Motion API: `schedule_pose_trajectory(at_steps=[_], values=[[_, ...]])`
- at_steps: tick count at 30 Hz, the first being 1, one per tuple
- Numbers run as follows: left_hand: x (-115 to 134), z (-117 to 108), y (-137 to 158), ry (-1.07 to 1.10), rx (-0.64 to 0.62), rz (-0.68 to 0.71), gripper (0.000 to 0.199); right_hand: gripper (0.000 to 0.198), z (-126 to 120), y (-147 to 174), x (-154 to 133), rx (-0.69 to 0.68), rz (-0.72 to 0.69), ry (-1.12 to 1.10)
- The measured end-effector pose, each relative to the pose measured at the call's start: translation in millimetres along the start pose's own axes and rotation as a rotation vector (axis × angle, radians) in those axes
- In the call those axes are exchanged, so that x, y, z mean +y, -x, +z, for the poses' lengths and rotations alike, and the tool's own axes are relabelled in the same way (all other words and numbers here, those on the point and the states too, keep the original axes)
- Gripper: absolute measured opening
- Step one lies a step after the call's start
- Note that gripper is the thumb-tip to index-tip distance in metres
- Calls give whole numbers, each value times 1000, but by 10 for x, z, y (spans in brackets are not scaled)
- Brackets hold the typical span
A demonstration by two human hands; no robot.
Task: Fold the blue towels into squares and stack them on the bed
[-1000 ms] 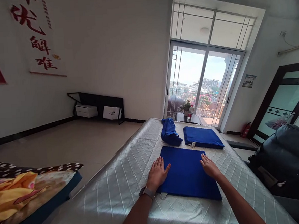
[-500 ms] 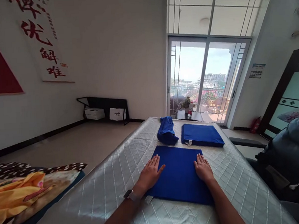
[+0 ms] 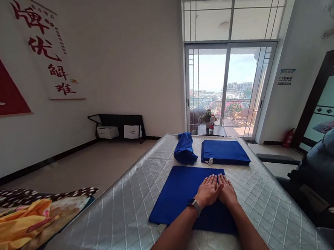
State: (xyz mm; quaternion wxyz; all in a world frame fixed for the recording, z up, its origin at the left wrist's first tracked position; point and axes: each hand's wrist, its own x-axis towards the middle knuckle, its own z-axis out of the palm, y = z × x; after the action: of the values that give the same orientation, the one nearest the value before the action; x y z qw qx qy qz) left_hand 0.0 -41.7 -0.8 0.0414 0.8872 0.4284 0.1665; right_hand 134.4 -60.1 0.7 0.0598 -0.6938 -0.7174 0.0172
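A folded blue cloth lies flat on the silver quilted cover before me, a pale label poking out at its near left corner. My left hand rests palm down on the right part of the cloth, fingers stretched out. Beside it, my right hand lies flat at the cloth's right edge, and the two hands touch at the thumbs. Beyond the cloth are a stack of folded blue cloths with a white tag and a bunched blue cloth to its left.
Yellow and spotted bedding lies at the lower left. A dark padded jacket or bag is at the right. Past the far end stands a small table with a bottle and a plant, near the glass door.
My left hand has moved right across the folded cloth, from its left edge to beside my right hand. My right hand has stayed near the right edge.
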Motion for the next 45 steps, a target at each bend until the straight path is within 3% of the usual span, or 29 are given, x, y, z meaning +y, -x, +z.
schedule_pose_trajectory(at_steps=[9,14,20,25,29,40,45], values=[[-1139,-478,603,-46,-41,-326,86,66,28,-58,-18,2,80,-64],[-1559,-544,802,-80,15,-486,92,66,65,-103,-9,-6,90,-39],[-1621,-541,847,-78,38,-503,94,66,47,-113,-28,-44,110,-21],[-1655,-561,877,-83,77,-473,95,65,-127,-225,14,-99,112,8],[-1707,-536,863,-67,100,-464,94,64,-239,-411,1,-48,65,-1],[-1788,-498,841,-166,71,-490,91,67,40,-587,80,-13,57,-38],[-1578,-599,840,-203,79,-449,88,66,20,-568,63,-7,68,-34]])
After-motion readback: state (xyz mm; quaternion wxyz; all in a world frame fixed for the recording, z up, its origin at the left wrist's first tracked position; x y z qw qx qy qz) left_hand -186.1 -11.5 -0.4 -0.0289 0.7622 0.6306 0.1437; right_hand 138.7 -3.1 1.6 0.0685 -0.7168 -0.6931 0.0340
